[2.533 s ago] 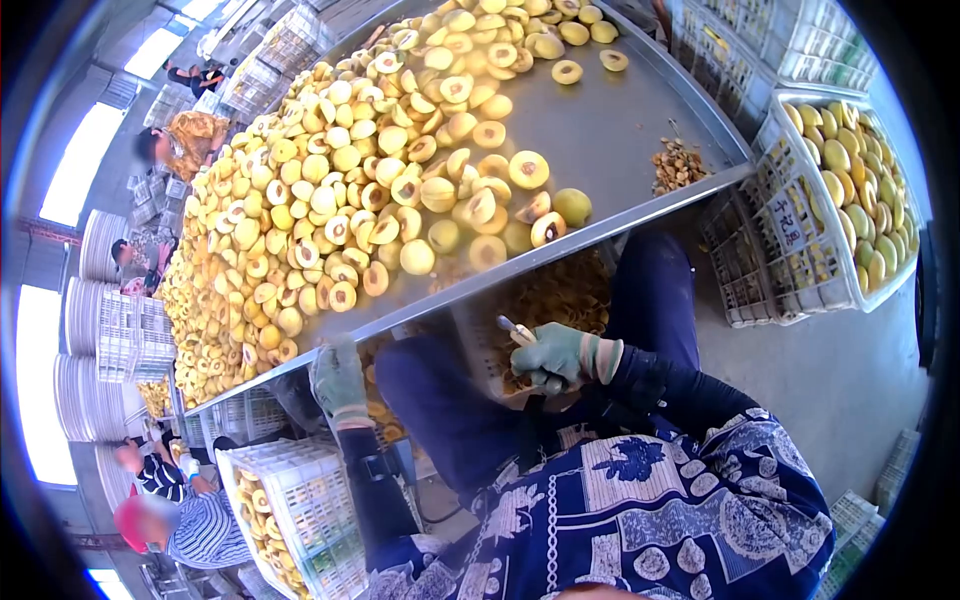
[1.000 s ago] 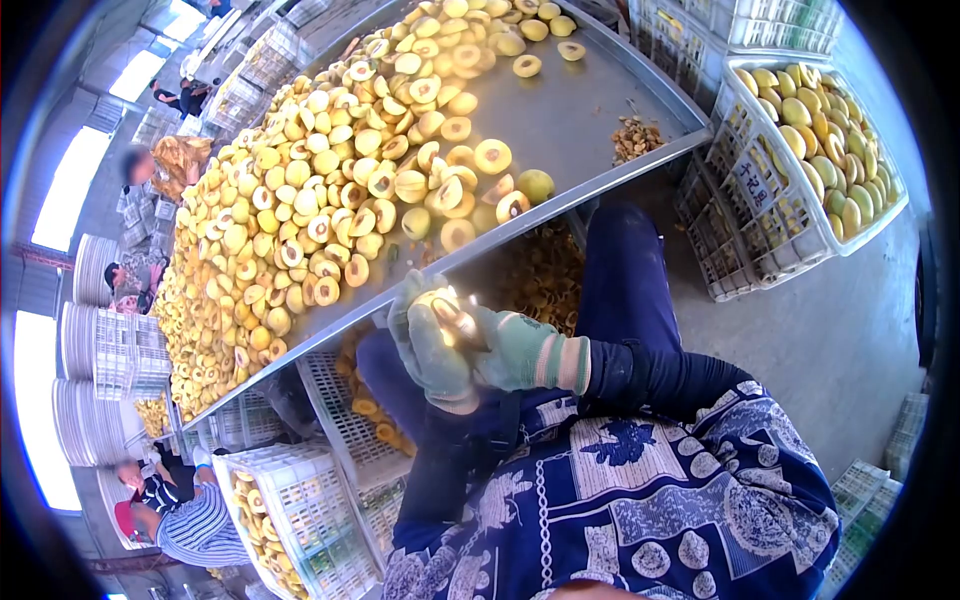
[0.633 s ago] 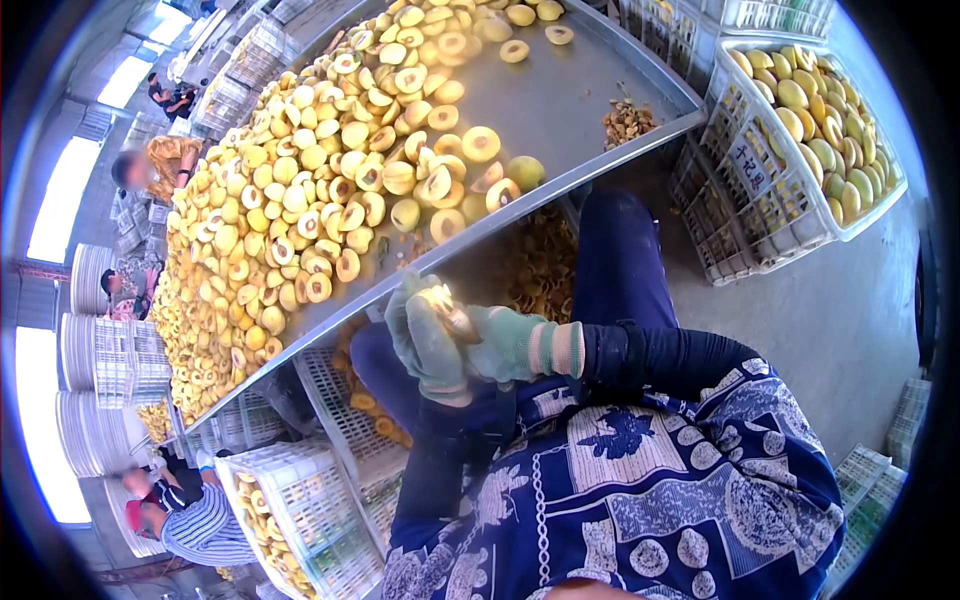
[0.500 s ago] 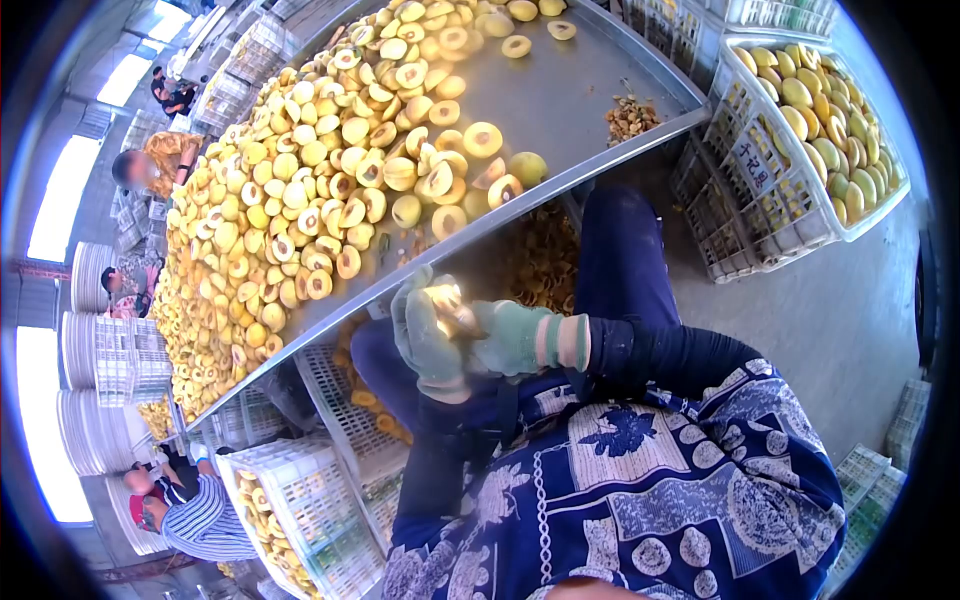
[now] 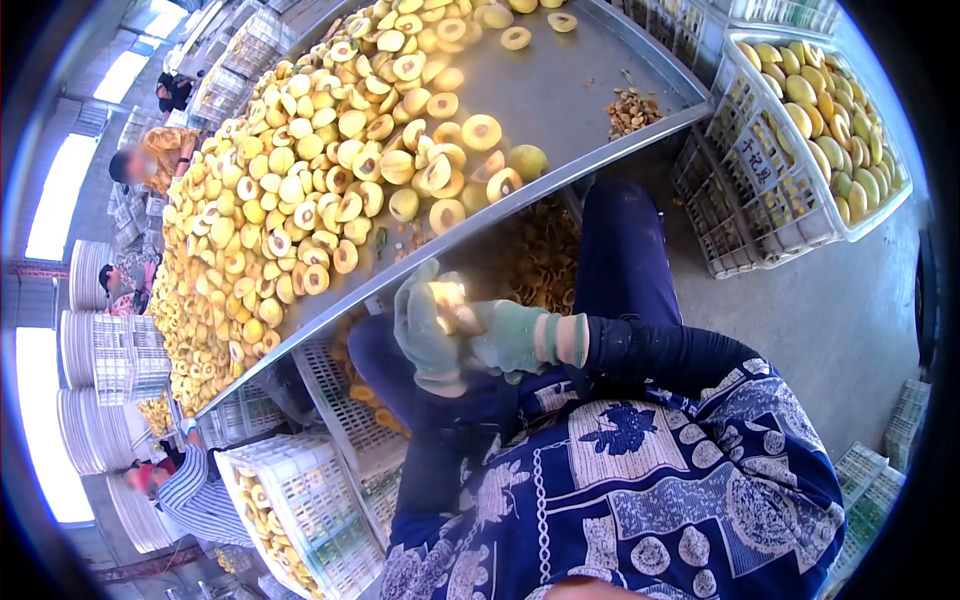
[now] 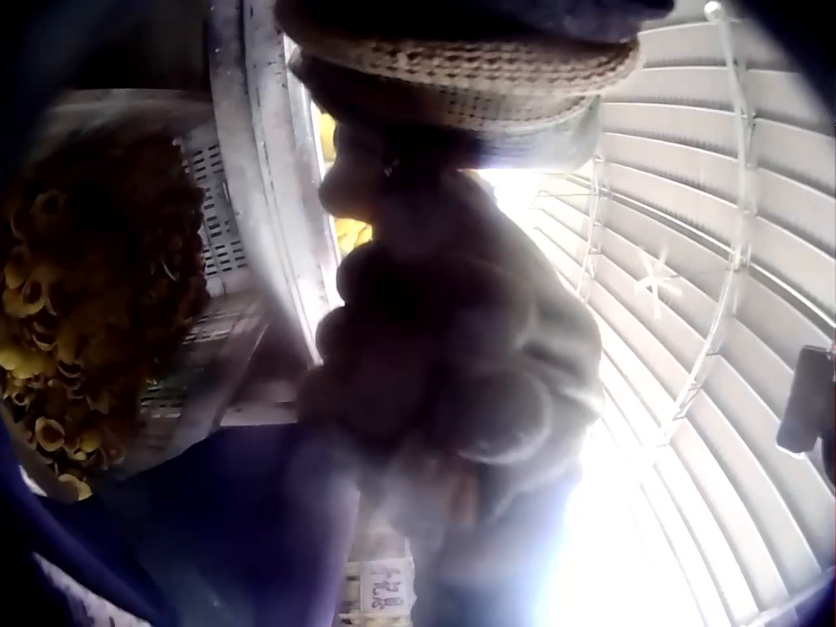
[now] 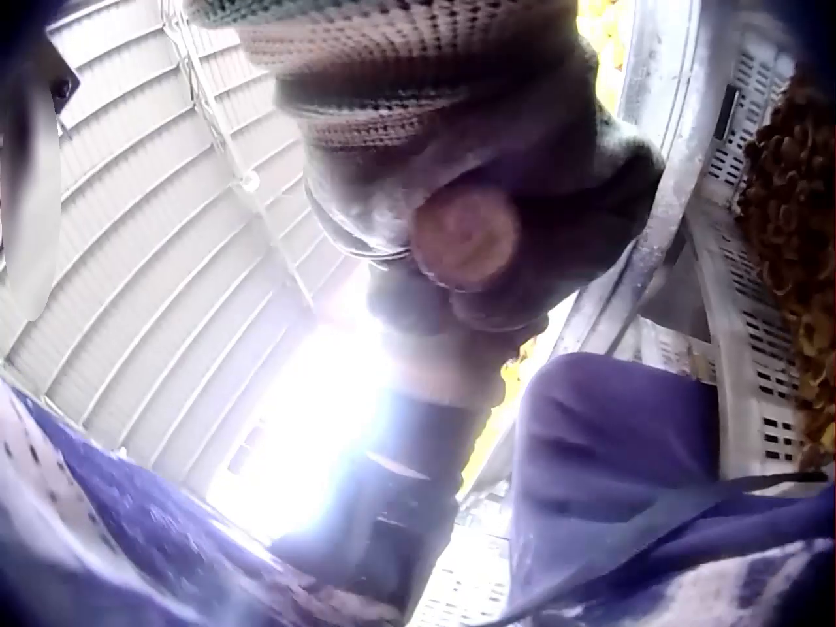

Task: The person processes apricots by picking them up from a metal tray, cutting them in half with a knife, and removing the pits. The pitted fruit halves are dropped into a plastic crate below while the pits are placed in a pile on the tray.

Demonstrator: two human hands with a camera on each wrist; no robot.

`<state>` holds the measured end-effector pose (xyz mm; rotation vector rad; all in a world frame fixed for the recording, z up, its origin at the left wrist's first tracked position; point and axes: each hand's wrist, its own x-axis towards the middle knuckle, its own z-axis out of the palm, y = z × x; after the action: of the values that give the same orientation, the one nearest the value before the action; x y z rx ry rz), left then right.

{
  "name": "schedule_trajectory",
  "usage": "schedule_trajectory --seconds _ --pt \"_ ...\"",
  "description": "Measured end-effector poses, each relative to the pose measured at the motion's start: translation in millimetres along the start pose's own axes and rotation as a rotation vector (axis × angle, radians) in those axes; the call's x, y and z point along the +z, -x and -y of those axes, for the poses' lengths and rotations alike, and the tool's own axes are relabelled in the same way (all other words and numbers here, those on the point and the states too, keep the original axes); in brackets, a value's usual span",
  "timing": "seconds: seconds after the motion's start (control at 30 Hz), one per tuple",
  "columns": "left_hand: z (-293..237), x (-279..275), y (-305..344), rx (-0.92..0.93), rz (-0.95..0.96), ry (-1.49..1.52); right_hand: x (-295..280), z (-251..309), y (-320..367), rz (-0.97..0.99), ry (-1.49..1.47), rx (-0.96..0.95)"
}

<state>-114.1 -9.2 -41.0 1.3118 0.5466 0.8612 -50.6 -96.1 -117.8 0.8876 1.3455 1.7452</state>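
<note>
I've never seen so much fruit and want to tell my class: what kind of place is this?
Probably a fruit-packing shed or small factory. Halved fruit is heaped on a big metal table, crates hold more, and there's a high ribbed roof.

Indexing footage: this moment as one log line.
left green-gloved hand: grips yellow fruit | right green-gloved hand: grips round handle | beside: grey metal tray, yellow fruit halves

Fruit-processing workshop with heaped metal table (image 5: 560,110)

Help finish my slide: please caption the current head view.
Gloved left grip and right grip meet beside a metal table heaped with halved yellow fruit.
</note>
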Motion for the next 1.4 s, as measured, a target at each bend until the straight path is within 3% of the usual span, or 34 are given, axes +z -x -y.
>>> schedule_trajectory --seconds 0.07,0.1,0.27,0.33,0.37,0.47,0.53,0.57,0.6,0.67,0.77,0.87,1.0,1.07,1.1,1.13,1.17,1.2,1.23,1.27,1.33,1.37,1.4 --pt "-3 -8 -7 -0.101 0.175 0.08 24 -99 24 -0.4 1.465 -0.438" --pt "-6 -13 -8 -0.114 0.231 0.065 29 -122 30 -0.59 2.198 -0.661" --pt "-9 -9 9 0.038 0.099 0.094 24 -128 32 -0.501 2.205 -0.628" --pt "-11 -14 4 -0.009 0.234 -0.037 31 -138 32 -0.857 2.426 -0.605" --pt "-21 -14 2 -0.195 0.262 -0.074 31 -136 34 -0.859 2.425 -0.6" --pt "-18 -21 0 -0.31 0.313 0.01 33 -120 40 -0.82 2.374 -0.495" --pt "-16 -16 2 -0.229 0.32 0.032 30 -108 43 -0.459 1.917 -0.238" --pt "-22 -10 5 -0.231 0.297 0.04 29 -109 45 -0.339 1.9 -0.213" --pt "-25 -6 7 -0.231 0.272 0.048 26 -106 43 -0.341 1.901 -0.207" --pt "-22 -5 8 -0.189 0.283 0.071 18 -91 38 -0.159 1.608 -0.131" --pt "-22 2 11 -0.214 0.302 0.174 6 -75 33 0.02 1.451 -0.05" --pt "-22 15 14 -0.276 0.149 0.248 -2 -76 29 0.194 1.284 0.018" --pt "7 17 13 -0.062 -0.018 0.183 -1 -76 27 0.283 1.179 0.04" --pt "7 18 5 0.223 -0.071 -0.015 1 -78 26 0.285 1.187 0.066" --pt "2 14 6 0.252 -0.019 -0.083 2 -82 27 0.258 1.222 -0.021" --pt "12 5 -11 0.819 -0.071 -0.584 4 -83 26 0.225 1.255 -0.1" --pt "3 4 -14 0.476 -0.206 -0.284 7 -80 24 0.337 1.264 -0.016" --pt "-10 1 -19 0.156 -0.337 0.028 10 -79 26 0.304 1.268 -0.079" --pt "-7 -33 -27 0.105 -0.191 -0.001 16 -81 29 0.209 1.372 -0.143" --pt "-5 -53 -37 0.136 -0.253 -0.071 23 -82 31 0.118 1.477 -0.202" --pt "-1 -109 -55 0.297 -0.424 -0.532 30 -79 35 -0.188 1.532 -0.479" --pt "-9 -132 -61 0.323 -0.481 -0.548 33 -66 38 -0.199 1.498 -0.474" --pt "-18 -154 -67 0.252 -0.451 -0.903 35 -55 41 -0.213 1.458 -0.482"
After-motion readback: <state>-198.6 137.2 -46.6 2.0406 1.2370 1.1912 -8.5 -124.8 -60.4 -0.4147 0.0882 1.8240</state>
